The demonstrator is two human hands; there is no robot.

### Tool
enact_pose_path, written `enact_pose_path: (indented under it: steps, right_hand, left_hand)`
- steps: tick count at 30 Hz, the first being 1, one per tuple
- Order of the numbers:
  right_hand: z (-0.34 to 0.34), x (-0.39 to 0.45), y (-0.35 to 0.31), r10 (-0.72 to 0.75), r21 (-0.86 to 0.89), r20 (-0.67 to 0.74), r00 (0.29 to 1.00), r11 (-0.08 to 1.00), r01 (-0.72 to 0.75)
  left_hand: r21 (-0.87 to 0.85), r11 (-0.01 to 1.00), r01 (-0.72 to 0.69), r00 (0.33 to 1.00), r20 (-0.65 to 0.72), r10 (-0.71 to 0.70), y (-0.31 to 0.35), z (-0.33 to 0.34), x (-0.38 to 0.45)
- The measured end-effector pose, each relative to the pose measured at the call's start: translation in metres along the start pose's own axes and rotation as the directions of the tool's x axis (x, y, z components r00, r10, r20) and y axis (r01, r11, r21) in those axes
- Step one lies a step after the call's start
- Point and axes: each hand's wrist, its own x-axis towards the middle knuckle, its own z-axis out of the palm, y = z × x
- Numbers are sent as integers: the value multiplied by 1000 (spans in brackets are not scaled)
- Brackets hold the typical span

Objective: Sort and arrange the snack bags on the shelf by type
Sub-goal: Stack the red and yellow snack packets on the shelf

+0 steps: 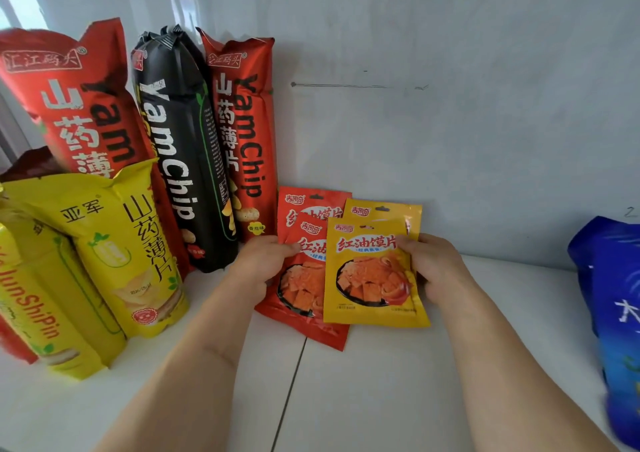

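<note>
Left hand (263, 264): grips the left edge of the front red pouch (301, 292), thumb on its face, fingers behind it.

Right hand (433, 268): grips the right edge of the front yellow pouch (372, 275), thumb on the printed front, fingers curled round the side.

Both pouches are tilted back, lower edges on or just above the white shelf (381, 382); contact cannot be confirmed from this angle. The yellow pouch overlaps the right part of the red one.

Behind them, a second red pouch (311, 202) and a second yellow pouch (384, 209) stand against the white back wall (450, 140).

To the left, three tall Yam Chip bags stand upright against the wall, side by side: a large red bag (79, 105), a black bag (183, 147) and a narrower red bag (246, 133). In front of these, yellow chip bags (114, 244) stand grouped at the left edge of the view.

A blue bag (613, 313) is at the far right, well apart from the pouches, partly cut off and blurred
</note>
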Motion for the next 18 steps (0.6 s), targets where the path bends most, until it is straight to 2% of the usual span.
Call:
enact_pose_path:
  steps: [8, 14, 18]
  right_hand:
    - [-12, 2, 7, 9, 113, -31, 999, 994, -6]
    - [-14, -3, 10, 1, 50, 77, 997, 999, -5]
    - [-19, -3, 11, 9, 69, 17, 1000, 998, -10]
  left_hand:
    - [-31, 999, -10, 1000, 20, 10, 1, -5, -13]
    - [-46, 999, 15, 998, 54, -12, 3, -1, -23]
    - [-46, 998, 48, 994, 101, -43, 3, -4, -26]
